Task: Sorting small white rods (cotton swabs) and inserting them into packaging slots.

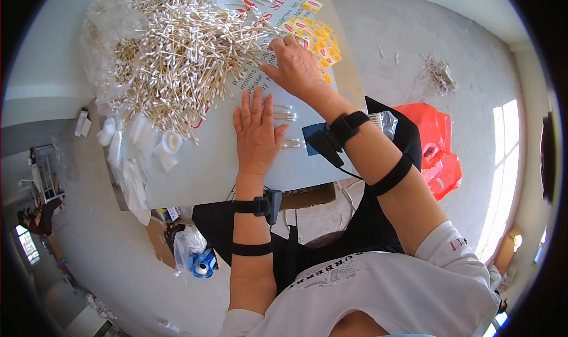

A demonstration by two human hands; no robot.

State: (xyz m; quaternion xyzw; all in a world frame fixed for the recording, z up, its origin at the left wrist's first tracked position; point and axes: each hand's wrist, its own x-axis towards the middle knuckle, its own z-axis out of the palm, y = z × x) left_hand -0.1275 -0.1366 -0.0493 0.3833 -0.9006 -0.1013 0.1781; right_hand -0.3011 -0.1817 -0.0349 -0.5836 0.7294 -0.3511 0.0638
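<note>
My left hand point(255, 133) lies flat on the table point(207, 183) with its fingers stretched out. Beside its thumb, several cotton swabs point(286, 116) rest in small rows on the tabletop. Farther up, my right hand point(297, 65) is bent over the table, its fingers curled down and its thumb toward the left. Whatever lies under those fingertips is hidden. Small yellow cards point(324, 44) are spread just right of this hand. To its left rises a big heap of cotton swabs point(177, 53), with some loose ones reaching toward the fingers.
Clear plastic bags point(103, 47) edge the heap on the left. White rolls point(170, 143) stand near the table's left edge. A dark blue piece point(310, 139) lies by my right wrist. On the floor are a red plastic bag point(435, 153) and a blue-and-white package point(202, 263).
</note>
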